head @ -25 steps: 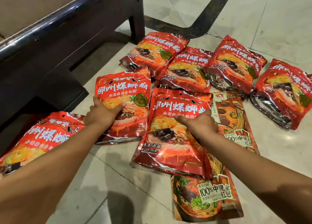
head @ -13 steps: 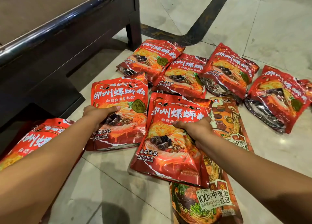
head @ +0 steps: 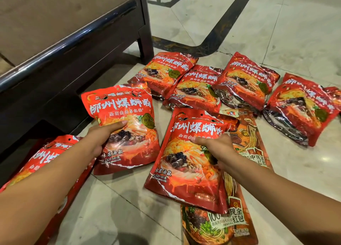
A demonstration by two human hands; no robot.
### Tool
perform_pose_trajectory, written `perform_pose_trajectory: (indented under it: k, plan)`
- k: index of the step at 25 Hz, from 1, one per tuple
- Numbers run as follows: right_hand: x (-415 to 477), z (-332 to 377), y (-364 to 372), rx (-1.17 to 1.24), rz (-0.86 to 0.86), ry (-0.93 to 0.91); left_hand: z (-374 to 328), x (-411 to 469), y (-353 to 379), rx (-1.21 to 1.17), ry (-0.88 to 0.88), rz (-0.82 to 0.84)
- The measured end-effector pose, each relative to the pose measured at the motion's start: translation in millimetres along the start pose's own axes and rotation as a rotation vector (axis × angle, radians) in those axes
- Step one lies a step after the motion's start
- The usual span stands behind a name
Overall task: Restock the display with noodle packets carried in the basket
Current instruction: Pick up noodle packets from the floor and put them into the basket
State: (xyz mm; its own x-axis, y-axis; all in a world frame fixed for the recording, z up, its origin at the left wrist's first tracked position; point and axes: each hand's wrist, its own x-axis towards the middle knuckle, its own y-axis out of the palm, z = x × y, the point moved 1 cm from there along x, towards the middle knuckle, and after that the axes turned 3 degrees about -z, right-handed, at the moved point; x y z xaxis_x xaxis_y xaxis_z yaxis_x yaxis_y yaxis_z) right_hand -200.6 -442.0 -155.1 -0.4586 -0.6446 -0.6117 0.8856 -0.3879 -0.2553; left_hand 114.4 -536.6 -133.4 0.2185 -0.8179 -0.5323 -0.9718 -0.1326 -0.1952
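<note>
Several red noodle packets lie scattered on the tiled floor. My left hand [head: 103,136] grips one red packet [head: 127,126] by its left edge, thumb on its front, and holds it tilted up off the floor. My right hand [head: 215,148] grips a second red packet [head: 186,163] at its right edge, thumb across the front. Under that packet lies a long orange-brown packet [head: 245,145]. Another red packet [head: 46,158] lies below my left forearm. No basket is in view.
A dark wooden display stand [head: 70,41] with a rounded rail fills the upper left; its leg [head: 145,32] stands on the floor beside the packets. More red packets [head: 245,80] lie in a row behind. Pale marble floor [head: 276,23] with a dark inlay stripe stretches right.
Both hands have closed round their packets and lifted them. The left packet has come up and tilted; the right packet has risen off the orange-brown one. The view has shifted slightly.
</note>
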Motion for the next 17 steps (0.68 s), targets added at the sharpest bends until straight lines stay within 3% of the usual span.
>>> perform_pose_trajectory:
  k: [8,12,17]
  plan:
    - [-5.0,27.8,-94.8,-0.208,0.079,-0.103,-6.9,-55.1,38.3,-0.061,-0.191,0.526]
    - [-12.8,4.2,-149.5,-0.134,0.071,-0.04,16.6,-84.3,83.2,-0.01,-0.265,0.627]
    - [-13.2,-31.4,-166.9,0.03,0.033,0.062,27.3,-87.0,102.1,0.067,-0.249,0.61]
